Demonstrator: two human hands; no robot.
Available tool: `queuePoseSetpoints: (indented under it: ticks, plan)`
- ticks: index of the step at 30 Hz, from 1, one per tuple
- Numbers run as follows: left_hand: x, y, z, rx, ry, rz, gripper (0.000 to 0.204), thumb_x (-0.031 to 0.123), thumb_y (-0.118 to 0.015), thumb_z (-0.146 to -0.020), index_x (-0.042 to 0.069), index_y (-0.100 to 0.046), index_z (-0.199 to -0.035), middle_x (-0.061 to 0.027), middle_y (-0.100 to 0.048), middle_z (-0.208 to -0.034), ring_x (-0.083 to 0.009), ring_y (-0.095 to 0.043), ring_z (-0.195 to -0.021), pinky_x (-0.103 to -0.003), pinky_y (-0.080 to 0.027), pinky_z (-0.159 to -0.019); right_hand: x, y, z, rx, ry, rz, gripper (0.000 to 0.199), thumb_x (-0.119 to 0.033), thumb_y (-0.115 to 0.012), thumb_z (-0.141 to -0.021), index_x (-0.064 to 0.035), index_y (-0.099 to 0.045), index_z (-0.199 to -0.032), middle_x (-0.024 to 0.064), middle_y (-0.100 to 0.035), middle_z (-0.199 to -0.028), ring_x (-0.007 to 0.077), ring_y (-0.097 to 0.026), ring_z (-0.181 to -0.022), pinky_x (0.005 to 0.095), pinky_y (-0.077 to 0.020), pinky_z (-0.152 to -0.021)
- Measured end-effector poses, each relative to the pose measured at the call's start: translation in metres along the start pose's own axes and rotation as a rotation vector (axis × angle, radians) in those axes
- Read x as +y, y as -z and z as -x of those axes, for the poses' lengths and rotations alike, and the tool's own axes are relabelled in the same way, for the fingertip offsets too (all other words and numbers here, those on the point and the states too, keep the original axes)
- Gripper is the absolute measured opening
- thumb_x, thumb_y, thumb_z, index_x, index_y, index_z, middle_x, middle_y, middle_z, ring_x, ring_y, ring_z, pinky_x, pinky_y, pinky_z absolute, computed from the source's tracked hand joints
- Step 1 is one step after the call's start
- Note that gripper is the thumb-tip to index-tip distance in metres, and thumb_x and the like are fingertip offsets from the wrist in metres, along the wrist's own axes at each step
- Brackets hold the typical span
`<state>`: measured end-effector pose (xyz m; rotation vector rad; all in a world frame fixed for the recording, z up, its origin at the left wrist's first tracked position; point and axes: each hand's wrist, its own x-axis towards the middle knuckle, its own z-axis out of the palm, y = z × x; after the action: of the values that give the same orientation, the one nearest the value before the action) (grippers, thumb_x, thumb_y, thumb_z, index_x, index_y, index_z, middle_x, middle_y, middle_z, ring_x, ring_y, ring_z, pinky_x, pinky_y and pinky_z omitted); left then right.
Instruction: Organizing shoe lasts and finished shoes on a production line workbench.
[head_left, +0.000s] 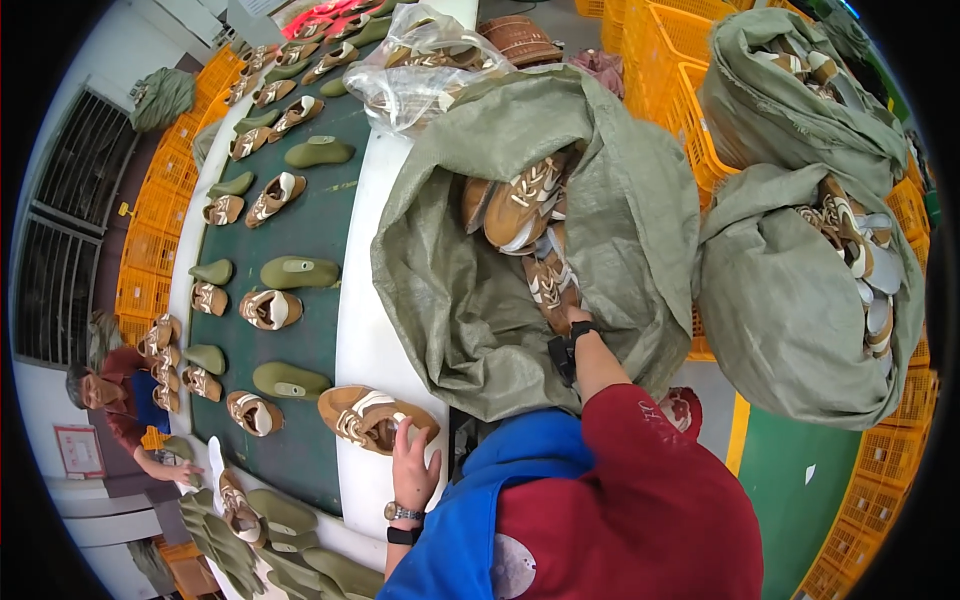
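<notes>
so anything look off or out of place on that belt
One tan shoe upper lies on the white rim, off the dark green belt where the other uppers sit in rows. The left hand rests on it.

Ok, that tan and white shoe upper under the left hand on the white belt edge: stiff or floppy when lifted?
The tan and white shoe upper probably flexes: no sole shows. Likely light, since the left hand touches it by the fingertips alone. Lying flat, it should slide, not roll, on the white belt edge.

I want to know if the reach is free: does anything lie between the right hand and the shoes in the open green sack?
Nothing visible does. The right hand is already inside the mouth of the green sack, at the lowest brown shoe; the fingers are hidden there. The left hand touches a separate shoe.
</notes>
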<state>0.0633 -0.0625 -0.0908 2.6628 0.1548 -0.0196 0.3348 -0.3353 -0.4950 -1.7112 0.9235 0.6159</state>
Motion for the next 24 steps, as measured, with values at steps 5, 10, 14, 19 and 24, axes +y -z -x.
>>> queuePoseSetpoints:
  ticks: [5,10,14,19,24]
  plan:
    - [-0.002,-0.003,0.002,0.022,0.027,-0.014,0.042,0.003,-0.065,-0.068,0.002,-0.053,-0.108,-0.0210,-0.037,-0.127,-0.0412,-0.043,-0.112,-0.042,-0.040,-0.091,-0.036,0.015,0.068,-0.492,-0.194,-0.603,0.040,-0.025,-0.059,-0.082,0.0018,-0.052,-0.111,0.0117,-0.061,-0.104,0.0276,-0.061,-0.088,0.0375,-0.0487,-0.077]
    - [-0.003,-0.002,-0.001,-0.001,-0.026,-0.009,0.042,0.004,-0.066,-0.068,0.003,-0.053,-0.108,-0.0216,-0.036,-0.128,-0.0415,-0.043,-0.112,-0.042,-0.040,-0.091,-0.110,0.081,0.197,-0.303,0.194,-0.373,0.025,-0.018,-0.060,-0.078,0.0010,-0.059,-0.094,0.0130,-0.065,-0.087,0.0284,-0.063,-0.077,0.0405,-0.0493,-0.065]
    - [-0.003,0.002,0.000,-0.016,-0.088,-0.012,0.042,0.005,-0.066,-0.069,0.004,-0.052,-0.108,-0.0203,-0.037,-0.128,-0.0405,-0.045,-0.107,-0.042,-0.041,-0.087,-0.130,0.138,0.304,-0.122,0.925,0.739,0.018,-0.015,-0.059,-0.069,-0.0035,-0.066,-0.081,0.0229,-0.058,-0.069,0.0376,-0.058,-0.071,0.0435,-0.0467,-0.066]
    - [-0.009,0.016,0.014,0.071,-0.124,-0.144,0.055,0.007,-0.068,-0.068,0.006,-0.046,-0.118,-0.0217,-0.036,-0.130,-0.0442,-0.033,-0.118,-0.049,-0.032,-0.096,-0.135,0.175,0.413,-0.130,1.117,0.608,0.016,-0.012,-0.058,-0.071,-0.0053,-0.065,-0.083,0.0187,-0.060,-0.071,0.0339,-0.059,-0.069,0.0395,-0.0474,-0.062]
    - [0.014,0.067,0.013,0.248,-0.183,0.037,0.069,0.006,-0.069,-0.066,0.006,-0.038,-0.127,-0.0235,-0.031,-0.133,-0.0459,-0.028,-0.122,-0.051,-0.028,-0.099,-0.150,0.197,0.513,0.170,1.537,0.599,0.021,-0.004,-0.058,-0.069,-0.0073,-0.065,-0.088,0.0135,-0.063,-0.078,0.0288,-0.062,-0.074,0.0358,-0.0500,-0.063]
